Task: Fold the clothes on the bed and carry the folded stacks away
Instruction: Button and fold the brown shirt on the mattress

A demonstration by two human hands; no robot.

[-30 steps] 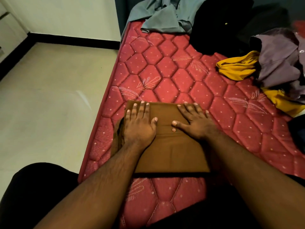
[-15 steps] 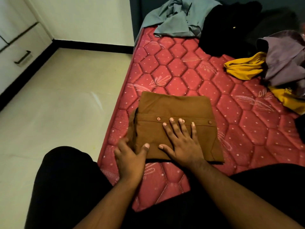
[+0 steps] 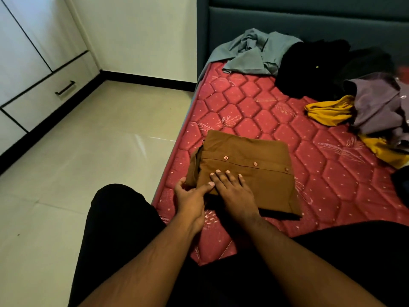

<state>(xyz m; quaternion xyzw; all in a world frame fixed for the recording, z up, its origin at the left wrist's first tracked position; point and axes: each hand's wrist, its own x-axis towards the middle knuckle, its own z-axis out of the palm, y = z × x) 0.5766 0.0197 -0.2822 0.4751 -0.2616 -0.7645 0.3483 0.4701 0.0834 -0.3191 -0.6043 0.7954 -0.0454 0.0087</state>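
A folded brown shirt [image 3: 247, 171] with a button placket lies near the left edge of the red quilted mattress [image 3: 261, 111]. My right hand [image 3: 232, 191] rests flat on the shirt's near part, fingers straight and spread. My left hand [image 3: 190, 198] holds the shirt's near left corner, thumb on top of the cloth and fingers curled at its edge. Unfolded clothes lie at the far side: a grey shirt [image 3: 250, 54], a black garment [image 3: 309, 65], a purple shirt [image 3: 380, 103] and a yellow garment [image 3: 329, 110].
A dark padded headboard [image 3: 309, 21] stands behind the bed. Pale tiled floor [image 3: 88, 162] stretches to the left, with white drawers [image 3: 46, 94] along the left wall. My legs in black trousers [image 3: 119, 229] are at the mattress's near edge.
Both hands have slid from the shirt's far half back to its near edge. The left hand has left the top of the shirt and taken hold of its near left corner.
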